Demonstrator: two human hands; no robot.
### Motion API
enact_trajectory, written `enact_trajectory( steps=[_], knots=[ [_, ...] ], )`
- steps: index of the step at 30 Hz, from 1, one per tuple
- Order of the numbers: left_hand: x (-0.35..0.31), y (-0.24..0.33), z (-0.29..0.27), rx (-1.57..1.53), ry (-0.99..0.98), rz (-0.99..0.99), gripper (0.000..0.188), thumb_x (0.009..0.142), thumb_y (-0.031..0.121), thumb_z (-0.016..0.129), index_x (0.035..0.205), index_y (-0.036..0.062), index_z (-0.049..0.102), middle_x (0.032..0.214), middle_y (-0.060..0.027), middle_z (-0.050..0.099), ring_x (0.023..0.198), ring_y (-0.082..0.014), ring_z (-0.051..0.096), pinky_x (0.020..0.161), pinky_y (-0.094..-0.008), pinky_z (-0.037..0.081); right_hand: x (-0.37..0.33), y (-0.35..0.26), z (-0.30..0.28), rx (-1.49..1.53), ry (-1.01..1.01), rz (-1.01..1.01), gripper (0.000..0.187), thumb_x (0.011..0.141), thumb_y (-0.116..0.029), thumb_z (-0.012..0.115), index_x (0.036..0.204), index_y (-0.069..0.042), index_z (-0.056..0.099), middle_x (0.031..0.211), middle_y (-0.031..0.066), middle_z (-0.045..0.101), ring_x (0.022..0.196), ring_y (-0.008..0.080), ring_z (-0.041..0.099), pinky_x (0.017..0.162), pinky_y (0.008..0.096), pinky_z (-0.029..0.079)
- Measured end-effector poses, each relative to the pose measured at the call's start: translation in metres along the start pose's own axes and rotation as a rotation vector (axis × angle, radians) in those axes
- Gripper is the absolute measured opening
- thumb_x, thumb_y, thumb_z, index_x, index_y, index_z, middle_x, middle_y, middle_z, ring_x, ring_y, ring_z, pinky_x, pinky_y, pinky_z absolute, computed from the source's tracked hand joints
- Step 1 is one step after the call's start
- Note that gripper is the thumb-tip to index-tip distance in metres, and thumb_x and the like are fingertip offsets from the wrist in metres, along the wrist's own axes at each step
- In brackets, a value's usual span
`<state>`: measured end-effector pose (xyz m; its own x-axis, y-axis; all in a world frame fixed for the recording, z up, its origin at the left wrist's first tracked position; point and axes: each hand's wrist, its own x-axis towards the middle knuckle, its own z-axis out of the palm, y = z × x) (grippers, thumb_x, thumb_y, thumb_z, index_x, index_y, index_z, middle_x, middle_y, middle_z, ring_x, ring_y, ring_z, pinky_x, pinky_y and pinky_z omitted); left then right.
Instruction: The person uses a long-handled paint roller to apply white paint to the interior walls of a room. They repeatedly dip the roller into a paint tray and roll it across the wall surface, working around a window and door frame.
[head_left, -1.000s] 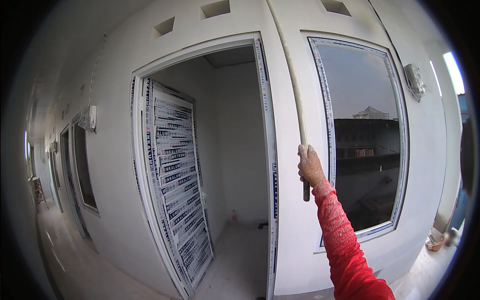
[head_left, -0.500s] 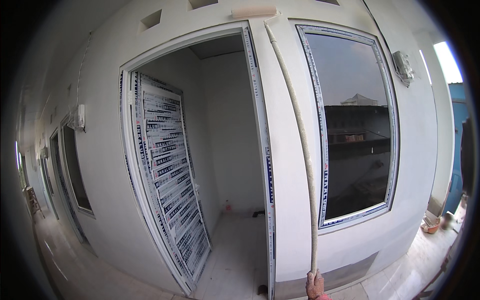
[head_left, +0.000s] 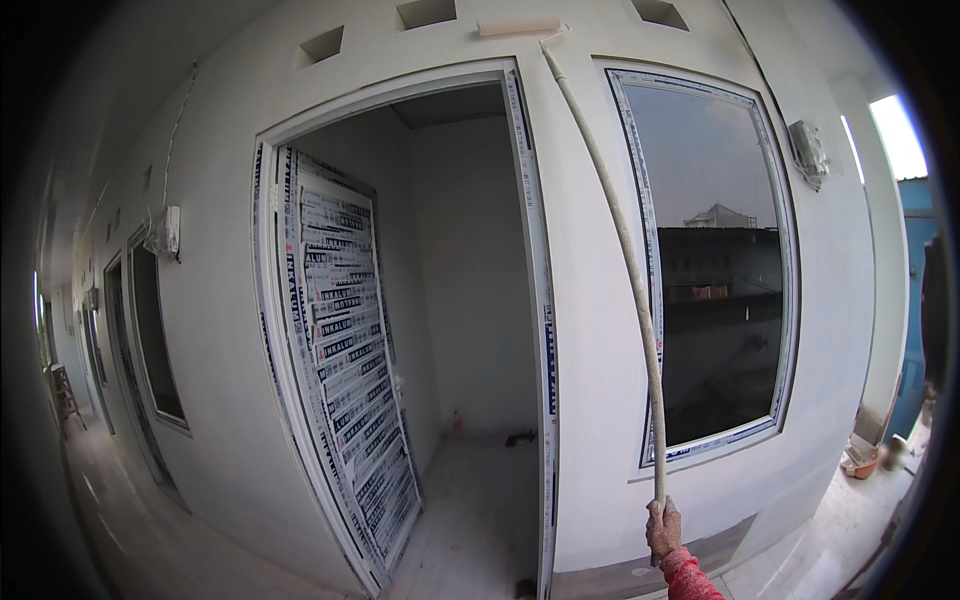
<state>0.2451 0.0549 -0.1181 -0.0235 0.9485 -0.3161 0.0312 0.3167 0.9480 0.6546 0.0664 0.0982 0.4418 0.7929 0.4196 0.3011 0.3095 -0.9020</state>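
My right hand, at the end of a red sleeve, is closed around the lower end of a long, paint-speckled pole. The pole leans up and to the left in front of the wall, bending with the lens. At its top sits a paint roller with a pale peach sleeve, lying level against the white wall above the door frame. Fingers wrap the pole just below the window's bottom edge. My left hand is out of view.
A film-covered door stands swung inward in the doorway. To the right is a dark window with a taped frame. A plastic-wrapped box hangs on the wall, with an orange-brown container on the floor at far right.
My right hand has risen and shifted right, showing more wrist and red sleeve. The roller sits slightly further right along the wall top. The whole view has shifted a little.
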Motion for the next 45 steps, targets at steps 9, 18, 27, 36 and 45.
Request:
enact_trajectory(
  steps=[9,18,27,36,45],
  knots=[
    [0.004,-0.01,-0.009,0.011,0.0,-0.013,0.041,0.092,0.036,0.056,0.115,0.0022,0.055,0.094,-0.0137,0.067,0.09,-0.0244,0.067,0.083,-0.034,0.05,0.141,-0.276,-0.014,0.132,-0.158,-0.241,0.034,0.099,-0.039,0.044,0.089,-0.007,0.049,0.051,-0.0033,0.038,0.034,0.0081,0.037,0.031,0.0254,0.034],
    [0.002,-0.018,-0.01,0.01,-0.012,-0.018,0.041,0.092,0.036,0.057,0.114,0.0021,0.056,0.095,-0.0136,0.067,0.091,-0.0241,0.067,0.084,-0.0337,0.049,0.249,-0.53,0.037,0.112,-0.142,-0.414,0.045,0.095,-0.049,0.045,0.092,-0.004,0.049,0.056,-0.0027,0.038,0.039,0.0086,0.035,0.036,0.0286,0.034],
    [-0.006,-0.031,-0.011,0.037,-0.028,-0.05,0.041,0.092,0.037,0.057,0.113,0.002,0.057,0.095,-0.0134,0.067,0.092,-0.0238,0.067,0.085,-0.0335,0.049,0.256,-0.579,0.09,0.124,-0.096,-0.341,0.04,0.097,-0.045,0.042,0.074,-0.012,0.044,0.05,-0.0036,0.038,0.036,0.0114,0.036,0.033,0.0293,0.034],
    [0.016,-0.052,0.005,0.204,-0.096,0.179,0.041,0.092,0.037,0.057,0.113,0.0018,0.058,0.095,-0.0132,0.067,0.093,-0.0235,0.067,0.086,-0.0333,0.049,0.171,-0.302,0.095,0.038,-0.068,-0.186,0.045,0.097,-0.05,0.042,0.083,-0.008,0.045,0.054,-0.0017,0.041,0.038,0.0106,0.043,0.034,0.0283,0.039],
    [-0.043,0.297,0.123,0.096,-0.39,0.996,0.037,0.099,0.028,0.049,0.126,0.002,0.052,0.109,-0.0141,0.063,0.103,-0.0214,0.062,0.09,-0.033,0.047,-0.06,-0.031,0.035,-0.102,0.027,0.081,0.036,0.096,-0.035,0.051,0.086,0.0,0.052,0.057,0.0096,0.054,0.05,0.02,0.053,0.047,0.0376,0.041]
  ],
)
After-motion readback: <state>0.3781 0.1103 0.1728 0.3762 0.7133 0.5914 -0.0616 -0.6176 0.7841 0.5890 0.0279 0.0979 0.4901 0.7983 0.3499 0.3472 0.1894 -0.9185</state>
